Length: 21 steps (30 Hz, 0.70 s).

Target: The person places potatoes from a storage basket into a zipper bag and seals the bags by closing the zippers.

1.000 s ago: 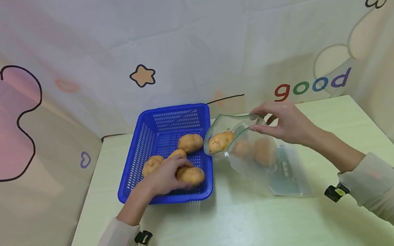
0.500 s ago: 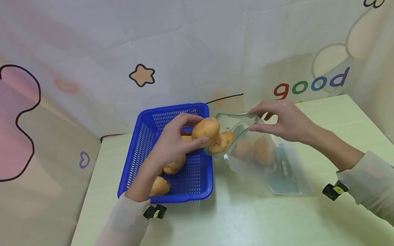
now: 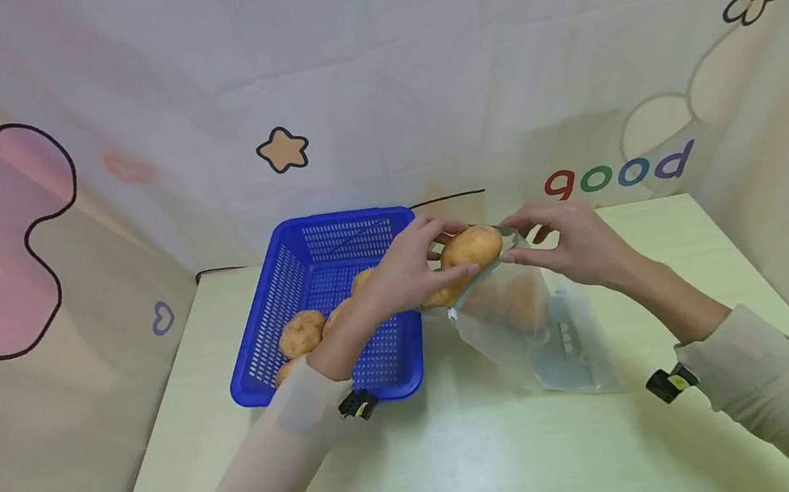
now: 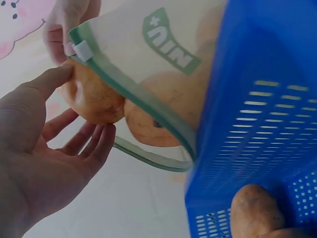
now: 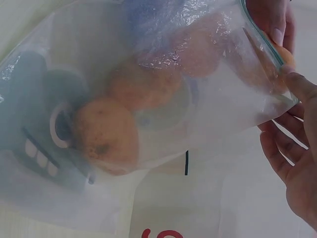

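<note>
My left hand [image 3: 413, 269] holds a potato [image 3: 472, 247] between thumb and fingers at the mouth of a frosted zip bag [image 3: 505, 331]. In the left wrist view that potato [image 4: 94, 94] sits between the bag's green-edged lips, against another potato [image 4: 156, 109] inside. With thumb and fingers, my right hand [image 3: 568, 242] pinches the bag's rim at its right end. Through the film in the right wrist view, several potatoes show, one [image 5: 106, 136] lowest in the bag. A white slider [image 4: 82, 51] is on the zip edge.
Left of the bag stands a blue plastic basket [image 3: 248, 367], with several potatoes [image 3: 302, 333] in it; my left forearm crosses over its front. Both rest on a pale green table [image 3: 427, 477]. A printed curtain [image 3: 359, 100] hangs behind the table.
My left hand took a potato from the basket, lifted it, and carried it right to the bag's mouth. The right hand stays on the rim, almost still.
</note>
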Each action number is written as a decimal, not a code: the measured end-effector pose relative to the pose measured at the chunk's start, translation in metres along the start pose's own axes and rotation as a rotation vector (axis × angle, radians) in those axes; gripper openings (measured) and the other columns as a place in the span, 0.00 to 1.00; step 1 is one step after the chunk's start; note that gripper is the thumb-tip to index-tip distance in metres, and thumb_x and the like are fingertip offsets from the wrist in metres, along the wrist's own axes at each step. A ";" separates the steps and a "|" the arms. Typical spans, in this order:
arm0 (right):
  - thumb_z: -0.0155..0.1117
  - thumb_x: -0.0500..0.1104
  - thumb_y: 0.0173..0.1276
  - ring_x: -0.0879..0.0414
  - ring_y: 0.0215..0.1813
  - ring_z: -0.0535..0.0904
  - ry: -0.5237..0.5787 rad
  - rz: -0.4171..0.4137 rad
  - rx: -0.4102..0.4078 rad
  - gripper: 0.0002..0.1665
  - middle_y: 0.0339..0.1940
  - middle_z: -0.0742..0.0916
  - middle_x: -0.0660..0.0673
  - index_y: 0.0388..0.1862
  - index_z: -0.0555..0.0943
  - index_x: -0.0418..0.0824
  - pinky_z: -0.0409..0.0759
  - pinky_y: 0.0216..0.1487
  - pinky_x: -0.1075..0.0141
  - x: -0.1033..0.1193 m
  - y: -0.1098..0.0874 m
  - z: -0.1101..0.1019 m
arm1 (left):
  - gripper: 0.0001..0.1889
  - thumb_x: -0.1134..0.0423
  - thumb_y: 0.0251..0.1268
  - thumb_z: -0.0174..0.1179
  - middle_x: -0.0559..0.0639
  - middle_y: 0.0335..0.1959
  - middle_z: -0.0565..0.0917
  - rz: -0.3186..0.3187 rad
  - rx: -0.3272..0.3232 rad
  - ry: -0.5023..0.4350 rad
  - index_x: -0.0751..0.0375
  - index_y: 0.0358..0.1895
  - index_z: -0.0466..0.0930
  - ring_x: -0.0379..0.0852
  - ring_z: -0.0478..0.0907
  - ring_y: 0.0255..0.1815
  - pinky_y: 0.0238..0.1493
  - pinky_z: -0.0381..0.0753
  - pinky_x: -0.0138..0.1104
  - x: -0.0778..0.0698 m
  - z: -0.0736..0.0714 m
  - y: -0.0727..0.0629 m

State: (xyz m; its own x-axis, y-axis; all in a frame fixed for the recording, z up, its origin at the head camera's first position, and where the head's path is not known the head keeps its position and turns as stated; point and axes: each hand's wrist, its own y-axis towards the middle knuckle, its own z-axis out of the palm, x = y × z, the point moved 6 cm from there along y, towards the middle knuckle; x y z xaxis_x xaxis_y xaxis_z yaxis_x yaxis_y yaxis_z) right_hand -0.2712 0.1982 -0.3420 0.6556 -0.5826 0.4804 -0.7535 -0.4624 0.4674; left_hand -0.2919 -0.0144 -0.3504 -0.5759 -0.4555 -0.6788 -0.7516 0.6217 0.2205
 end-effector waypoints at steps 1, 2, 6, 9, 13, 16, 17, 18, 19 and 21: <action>0.84 0.40 0.61 0.57 0.44 0.85 -0.002 0.001 0.000 0.22 0.45 0.91 0.51 0.53 0.89 0.41 0.88 0.43 0.62 0.000 0.000 0.000 | 0.29 0.53 0.71 0.72 0.54 0.60 0.77 -0.007 -0.006 0.002 0.62 0.69 0.78 0.48 0.77 0.62 0.58 0.84 0.33 0.002 0.001 -0.001; 0.84 0.40 0.61 0.57 0.43 0.86 -0.004 0.000 -0.002 0.22 0.45 0.91 0.51 0.53 0.89 0.41 0.88 0.43 0.62 0.000 0.000 0.001 | 0.30 0.52 0.71 0.73 0.54 0.60 0.77 -0.014 -0.014 -0.004 0.62 0.70 0.78 0.48 0.78 0.62 0.58 0.84 0.34 0.003 0.001 -0.002; 0.85 0.39 0.60 0.55 0.42 0.86 -0.011 -0.012 -0.012 0.23 0.46 0.91 0.50 0.54 0.89 0.41 0.88 0.42 0.62 0.001 0.001 0.002 | 0.30 0.52 0.70 0.73 0.53 0.61 0.78 -0.027 -0.043 -0.047 0.61 0.69 0.77 0.47 0.80 0.60 0.56 0.85 0.35 0.007 0.003 -0.004; 0.85 0.39 0.59 0.54 0.42 0.87 -0.009 -0.021 -0.018 0.23 0.47 0.91 0.49 0.54 0.89 0.41 0.88 0.42 0.61 0.001 0.000 0.002 | 0.29 0.50 0.71 0.72 0.53 0.61 0.78 -0.029 -0.042 -0.057 0.61 0.68 0.77 0.47 0.81 0.59 0.56 0.85 0.33 0.007 0.008 -0.001; 0.85 0.40 0.60 0.54 0.43 0.87 0.001 -0.018 -0.024 0.22 0.47 0.91 0.49 0.54 0.89 0.42 0.88 0.41 0.61 0.000 0.000 0.004 | 0.29 0.47 0.72 0.70 0.52 0.61 0.79 -0.026 -0.038 -0.017 0.59 0.68 0.78 0.47 0.80 0.61 0.58 0.84 0.35 0.007 0.008 -0.001; 0.84 0.40 0.61 0.54 0.43 0.86 0.006 -0.019 -0.033 0.22 0.47 0.91 0.50 0.54 0.90 0.42 0.88 0.41 0.62 0.000 0.000 0.004 | 0.28 0.47 0.74 0.68 0.54 0.62 0.81 -0.035 -0.063 -0.016 0.60 0.69 0.79 0.49 0.79 0.63 0.61 0.83 0.41 0.012 -0.002 -0.008; 0.84 0.40 0.60 0.54 0.43 0.86 0.007 -0.021 -0.037 0.22 0.46 0.91 0.50 0.53 0.90 0.42 0.88 0.41 0.62 0.000 0.001 0.004 | 0.28 0.48 0.75 0.68 0.54 0.62 0.81 -0.041 -0.076 -0.022 0.60 0.69 0.78 0.50 0.78 0.64 0.62 0.82 0.42 0.015 -0.007 -0.011; 0.84 0.40 0.60 0.54 0.43 0.86 0.008 -0.024 -0.041 0.22 0.46 0.91 0.50 0.53 0.90 0.42 0.88 0.41 0.62 0.000 0.001 0.003 | 0.28 0.49 0.75 0.68 0.55 0.63 0.81 -0.053 -0.090 -0.026 0.60 0.70 0.78 0.50 0.79 0.64 0.62 0.82 0.44 0.019 -0.013 -0.015; 0.84 0.39 0.60 0.54 0.43 0.86 0.010 -0.026 -0.044 0.22 0.46 0.91 0.50 0.53 0.90 0.42 0.88 0.41 0.62 0.000 0.001 0.003 | 0.27 0.50 0.75 0.68 0.55 0.63 0.81 -0.070 -0.102 -0.035 0.60 0.70 0.78 0.50 0.79 0.65 0.63 0.82 0.45 0.024 -0.018 -0.019; 0.85 0.39 0.60 0.54 0.43 0.86 0.012 -0.032 -0.049 0.22 0.46 0.91 0.49 0.53 0.90 0.42 0.88 0.41 0.63 0.000 0.001 0.002 | 0.27 0.51 0.75 0.68 0.55 0.64 0.81 -0.104 -0.122 -0.046 0.60 0.70 0.77 0.50 0.78 0.66 0.65 0.81 0.47 0.038 -0.029 -0.026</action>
State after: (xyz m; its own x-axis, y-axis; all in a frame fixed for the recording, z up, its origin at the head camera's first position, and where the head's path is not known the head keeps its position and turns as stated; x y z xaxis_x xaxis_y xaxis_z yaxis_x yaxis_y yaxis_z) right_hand -0.2720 0.1958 -0.3429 0.6797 -0.5603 0.4733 -0.7292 -0.4468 0.5183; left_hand -0.3030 -0.0663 -0.3615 -0.4793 -0.4820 -0.7335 -0.8416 0.4895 0.2283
